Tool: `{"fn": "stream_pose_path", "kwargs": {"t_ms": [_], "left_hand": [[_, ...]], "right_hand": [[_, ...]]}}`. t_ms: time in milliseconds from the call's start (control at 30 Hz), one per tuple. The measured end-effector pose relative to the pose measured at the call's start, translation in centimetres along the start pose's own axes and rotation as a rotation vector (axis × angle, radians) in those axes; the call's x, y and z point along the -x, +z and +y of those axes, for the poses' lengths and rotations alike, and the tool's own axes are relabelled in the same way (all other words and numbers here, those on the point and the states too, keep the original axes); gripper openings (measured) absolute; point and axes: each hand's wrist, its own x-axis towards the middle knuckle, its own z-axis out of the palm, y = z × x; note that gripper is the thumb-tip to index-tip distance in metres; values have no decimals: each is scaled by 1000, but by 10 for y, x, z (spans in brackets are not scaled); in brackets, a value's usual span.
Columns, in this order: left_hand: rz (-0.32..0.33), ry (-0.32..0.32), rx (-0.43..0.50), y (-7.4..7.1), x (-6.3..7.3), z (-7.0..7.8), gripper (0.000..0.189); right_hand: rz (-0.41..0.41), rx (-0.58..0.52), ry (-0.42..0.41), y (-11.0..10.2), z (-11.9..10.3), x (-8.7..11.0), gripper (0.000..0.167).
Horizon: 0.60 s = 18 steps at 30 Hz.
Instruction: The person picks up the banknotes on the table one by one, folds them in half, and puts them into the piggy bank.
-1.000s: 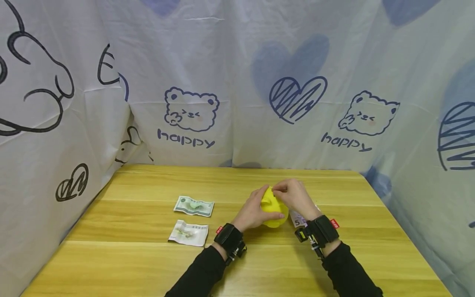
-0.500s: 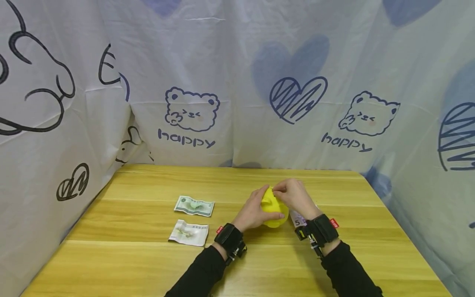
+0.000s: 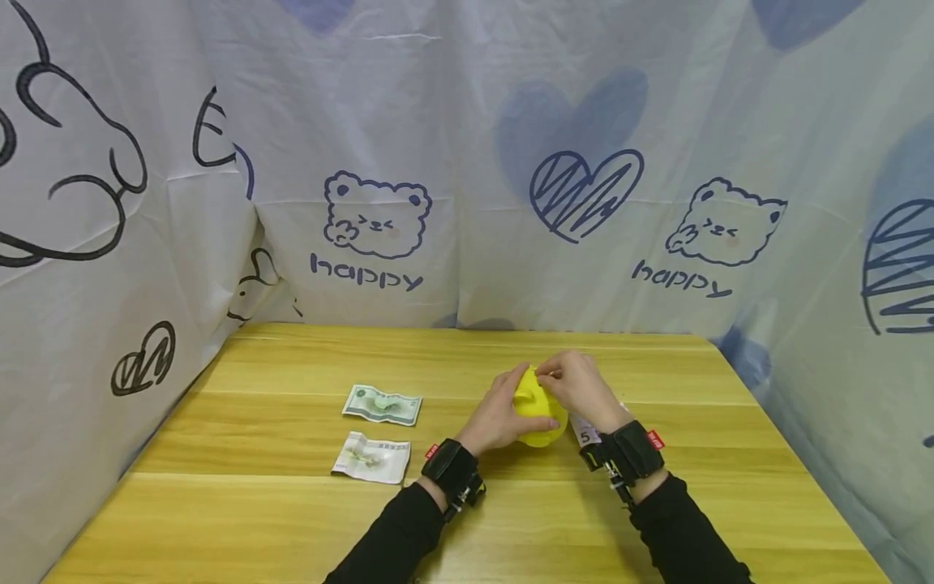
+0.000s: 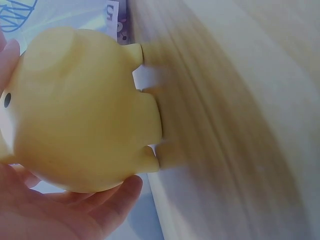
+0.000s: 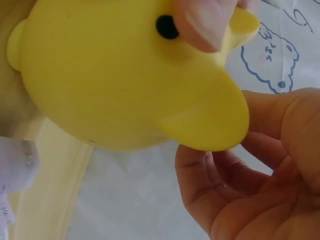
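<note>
A round yellow piggy bank [image 3: 541, 418] with stubby legs and a black eye is between both hands, right of centre on the table. My left hand [image 3: 499, 418] grips it from the left, thumb along the near side and fingers round the far side. At its top, the bent fingers of my right hand [image 3: 580, 389] pinch at an ear [image 5: 215, 122]. Some right fingertips are hidden behind that ear in the right wrist view. In the left wrist view the feet [image 4: 150, 117] of the piggy bank are close over the wood.
Two creased banknotes lie on the left, a green one [image 3: 382, 405] behind a pale one [image 3: 370, 459]. A purple banknote [image 3: 586, 430] marked 5 lies partly under my right wrist. Printed cloth [image 3: 481, 162] surrounds the wooden table [image 3: 292, 535] at the back and sides.
</note>
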Motion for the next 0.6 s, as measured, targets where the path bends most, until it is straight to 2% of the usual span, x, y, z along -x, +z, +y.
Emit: {"fn": "stream_pose_path", "kwargs": {"t_ms": [167, 600], "left_hand": [[0, -4, 4, 0, 0, -1, 103], [-7, 10, -13, -1, 1, 0, 103]], "right_hand": [[24, -8, -34, 1, 6, 2, 16], [92, -180, -74, 1, 26, 14, 22]]}}
